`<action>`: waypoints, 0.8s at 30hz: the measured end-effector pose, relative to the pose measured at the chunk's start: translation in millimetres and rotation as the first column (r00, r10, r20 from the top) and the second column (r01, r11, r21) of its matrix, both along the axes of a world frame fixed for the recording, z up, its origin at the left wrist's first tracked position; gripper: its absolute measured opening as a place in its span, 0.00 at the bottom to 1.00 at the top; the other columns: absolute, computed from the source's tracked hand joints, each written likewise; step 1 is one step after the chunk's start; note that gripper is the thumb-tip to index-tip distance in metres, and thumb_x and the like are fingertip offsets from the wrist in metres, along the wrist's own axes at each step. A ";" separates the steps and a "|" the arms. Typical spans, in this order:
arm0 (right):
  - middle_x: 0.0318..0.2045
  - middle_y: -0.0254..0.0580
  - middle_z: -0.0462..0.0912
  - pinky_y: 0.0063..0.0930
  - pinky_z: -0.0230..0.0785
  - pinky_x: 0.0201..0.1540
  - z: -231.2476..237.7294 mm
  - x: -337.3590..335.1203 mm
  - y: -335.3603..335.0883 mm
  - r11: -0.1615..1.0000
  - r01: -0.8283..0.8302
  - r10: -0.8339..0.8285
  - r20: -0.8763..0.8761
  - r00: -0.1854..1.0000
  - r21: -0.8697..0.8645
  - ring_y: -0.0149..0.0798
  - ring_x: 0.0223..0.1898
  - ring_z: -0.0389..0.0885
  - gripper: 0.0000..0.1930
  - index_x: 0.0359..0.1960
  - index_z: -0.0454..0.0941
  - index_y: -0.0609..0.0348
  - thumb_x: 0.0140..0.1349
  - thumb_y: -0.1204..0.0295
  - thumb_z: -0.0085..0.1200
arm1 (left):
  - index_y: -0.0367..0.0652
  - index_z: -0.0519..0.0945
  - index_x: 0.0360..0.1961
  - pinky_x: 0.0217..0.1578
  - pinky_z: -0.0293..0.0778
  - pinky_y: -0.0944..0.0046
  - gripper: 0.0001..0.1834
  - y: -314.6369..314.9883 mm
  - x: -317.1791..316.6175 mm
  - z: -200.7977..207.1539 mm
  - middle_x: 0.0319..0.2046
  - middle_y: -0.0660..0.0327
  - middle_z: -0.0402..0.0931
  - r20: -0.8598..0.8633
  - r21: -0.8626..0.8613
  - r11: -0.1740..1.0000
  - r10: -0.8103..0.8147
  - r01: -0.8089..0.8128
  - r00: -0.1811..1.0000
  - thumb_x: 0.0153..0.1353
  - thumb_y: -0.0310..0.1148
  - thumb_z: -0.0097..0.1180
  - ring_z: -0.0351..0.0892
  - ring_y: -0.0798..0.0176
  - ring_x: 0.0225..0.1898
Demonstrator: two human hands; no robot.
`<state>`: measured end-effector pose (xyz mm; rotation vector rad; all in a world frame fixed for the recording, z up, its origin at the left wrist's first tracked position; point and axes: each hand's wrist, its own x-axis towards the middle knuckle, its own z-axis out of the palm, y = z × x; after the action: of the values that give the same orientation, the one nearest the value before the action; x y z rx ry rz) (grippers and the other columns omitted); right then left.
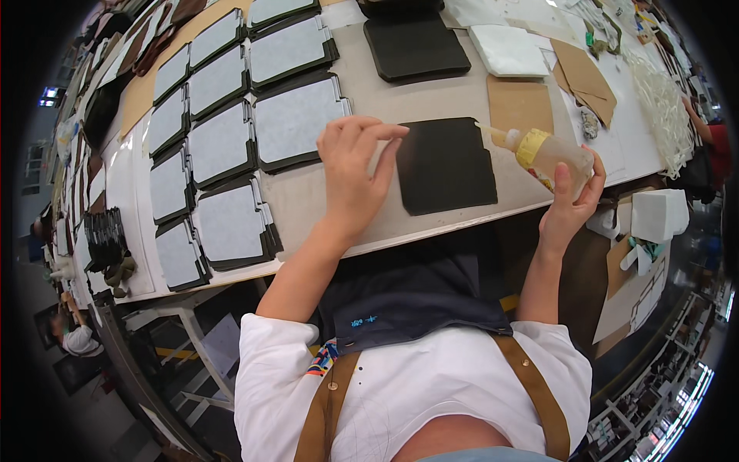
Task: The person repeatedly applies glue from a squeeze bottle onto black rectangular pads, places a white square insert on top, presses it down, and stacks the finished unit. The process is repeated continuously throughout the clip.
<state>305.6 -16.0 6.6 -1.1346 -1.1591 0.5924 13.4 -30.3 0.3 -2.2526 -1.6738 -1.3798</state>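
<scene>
A flat black panel [448, 169] with a stepped right edge lies in front of me near the table's front edge. My left hand [352, 165] is at its upper left corner, thumb and forefinger pinched together; whether they grip the corner or something tiny I cannot make out. In my right hand [573, 192] is a squeeze bottle [566, 162] with a yellow collar and a thin nozzle. Its clear body is tilted, and the nozzle tip points left at the panel's upper right corner. Whether the tip touches the panel is unclear.
Left of my hands, overlapping rows of black panels with pale grey faces [223, 150] cover the table [304, 223]. Beyond the panel stands a stack of black pieces [416, 46]. To its right are a white foam block [508, 50], brown card [519, 104] and tangled pale strips [658, 112].
</scene>
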 end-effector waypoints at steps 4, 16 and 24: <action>0.52 0.39 0.75 0.26 0.68 0.58 0.2 -0.5 -0.7 1.000 0.021 -0.022 0.048 0.999 0.004 0.32 0.53 0.76 0.27 0.60 0.69 0.61 0.62 0.73 0.67 | 0.39 0.77 0.51 0.35 0.64 0.73 0.17 -3.5 -5.3 -3.5 0.44 0.63 0.71 0.442 0.013 1.000 0.004 -0.010 0.897 0.61 0.15 0.56 0.62 0.74 0.30; 0.53 0.45 0.78 0.29 0.70 0.60 6.1 -8.2 -4.1 1.000 0.011 -0.011 0.070 0.997 0.005 0.35 0.54 0.78 0.27 0.61 0.68 0.61 0.64 0.71 0.66 | 0.38 0.75 0.54 0.40 0.66 0.73 0.20 -4.7 -7.7 -1.1 0.53 0.59 0.68 0.466 0.031 0.997 -0.074 0.068 0.881 0.60 0.13 0.51 0.62 0.74 0.33; 0.54 0.48 0.79 0.31 0.68 0.62 3.2 -7.1 -4.7 1.000 0.007 -0.009 0.113 0.994 0.016 0.37 0.55 0.78 0.27 0.61 0.67 0.61 0.64 0.72 0.65 | 0.38 0.77 0.53 0.40 0.67 0.73 0.19 -3.8 -7.2 -0.9 0.54 0.58 0.70 0.453 0.023 0.998 -0.063 0.059 0.889 0.60 0.13 0.51 0.63 0.74 0.32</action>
<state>298.5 -20.7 9.8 -1.1708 -1.2534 0.5172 6.1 -34.1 -0.6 -2.1042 -1.7050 -2.0550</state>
